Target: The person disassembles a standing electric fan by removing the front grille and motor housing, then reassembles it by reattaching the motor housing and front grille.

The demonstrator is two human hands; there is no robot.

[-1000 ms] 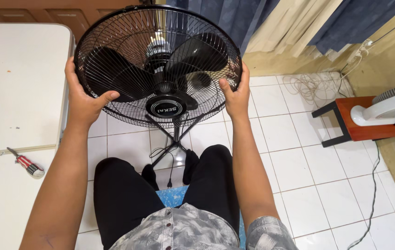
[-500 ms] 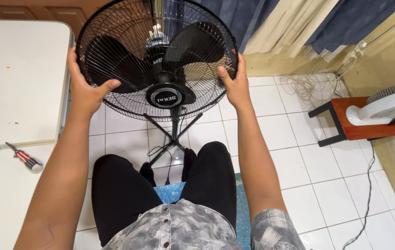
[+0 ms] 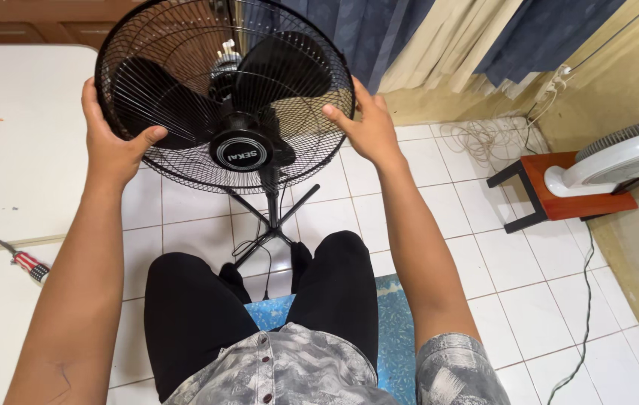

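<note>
From the head camera I see my left hand and right hand both grasping the rim of the fan guard, one on each side, with the fan head tilted up toward me above my knees. I judge I'm seating or turning the front grille; any further move calls for even pressure from both sides. The guard is thin black wire, round and domed; the blades are smooth dark plastic. A screwdriver lies on the white table.

White tiled floor, blue and cream curtains behind, white bench at left, white fan on red stool at right.
</note>
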